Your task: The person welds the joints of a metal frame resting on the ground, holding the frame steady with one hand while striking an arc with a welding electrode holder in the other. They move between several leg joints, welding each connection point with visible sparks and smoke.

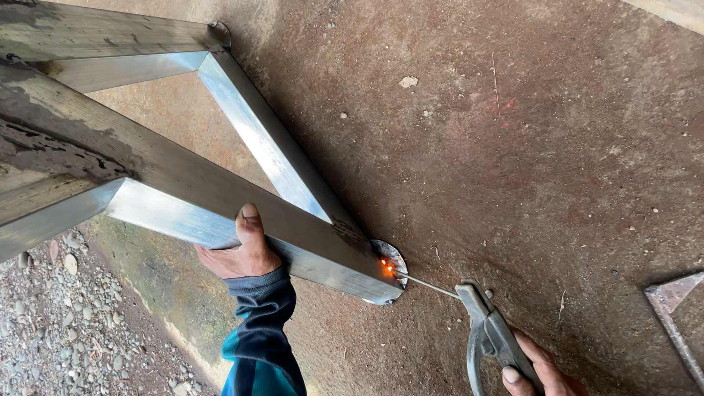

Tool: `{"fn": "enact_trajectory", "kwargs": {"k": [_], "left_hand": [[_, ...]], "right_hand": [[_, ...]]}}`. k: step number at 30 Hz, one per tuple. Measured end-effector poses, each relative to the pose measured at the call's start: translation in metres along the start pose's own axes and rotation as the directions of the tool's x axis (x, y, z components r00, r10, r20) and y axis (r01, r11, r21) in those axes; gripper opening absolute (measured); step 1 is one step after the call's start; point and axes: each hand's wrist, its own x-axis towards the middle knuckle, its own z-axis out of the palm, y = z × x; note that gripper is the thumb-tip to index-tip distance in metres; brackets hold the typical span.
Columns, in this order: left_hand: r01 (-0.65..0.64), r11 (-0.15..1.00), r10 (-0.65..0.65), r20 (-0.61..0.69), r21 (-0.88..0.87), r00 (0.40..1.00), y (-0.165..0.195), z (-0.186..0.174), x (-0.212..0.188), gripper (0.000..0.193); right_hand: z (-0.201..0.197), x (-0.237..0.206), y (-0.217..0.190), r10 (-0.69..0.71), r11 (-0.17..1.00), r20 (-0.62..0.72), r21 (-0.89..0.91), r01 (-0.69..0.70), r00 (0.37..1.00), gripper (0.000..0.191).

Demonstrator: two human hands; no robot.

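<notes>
Here two hands are at work on one welded steel frame [220, 198] made of square tube. Three tube lengths show: one long tube running from the upper left down to the joint, one brighter tube [264, 139] slanting from the top to meet it, and one shorter piece along the top left edge. The left hand [238, 253], in a dark blue and teal sleeve [260, 337], is clamped around the lower edge of the long tube, thumb pressed up on its face, fingers hidden beneath. The right hand [539, 370], only partly in view at the bottom edge, is closed around the handles of one grey electrode holder [491, 337]. Its clamp grips one thin welding rod [429, 284], which slants up to the left.

The rod's tip touches the end of the long tube where the two tubes converge, and one small orange glow [386, 268] burns there. One round metal disc [387, 260] lies under that tube end, flat on the concrete floor [528, 147].

To the right of the joint the concrete is open, marked only by small pebbles and chips. One pointed rusty metal piece [675, 308] cuts into the lower right corner, well apart from the holder. At the lower left the concrete ends, and loose gravel [66, 315] lies beyond its edge, just beside the sleeve.
</notes>
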Motion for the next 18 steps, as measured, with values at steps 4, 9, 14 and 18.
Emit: {"fn": "enact_trajectory", "kwargs": {"k": [4,9,14,18], "left_hand": [[0.002,0.999,-0.001,0.026,-0.033,1.000,-0.004,0.000,-0.002,0.055],[-0.223,0.943,0.256,-0.107,0.248,0.961,-0.012,0.012,0.004,0.049],[-0.017,0.999,0.018,0.026,-0.051,1.000,-0.016,0.006,0.000,0.058],[-0.205,0.970,0.212,-0.045,0.127,0.976,-0.016,0.005,-0.002,0.053]], "right_hand": [[0.002,0.000,0.002,-0.015,1.000,-0.022,-0.013,0.015,1.000,0.062],[-0.003,0.002,-0.002,0.130,0.991,0.063,-0.002,-0.130,0.989,0.069],[-0.003,0.008,-0.005,-0.034,0.999,0.039,-0.034,0.035,0.999,0.063],[-0.003,0.004,0.000,0.093,0.993,0.065,-0.085,-0.087,0.994,0.070]]}}
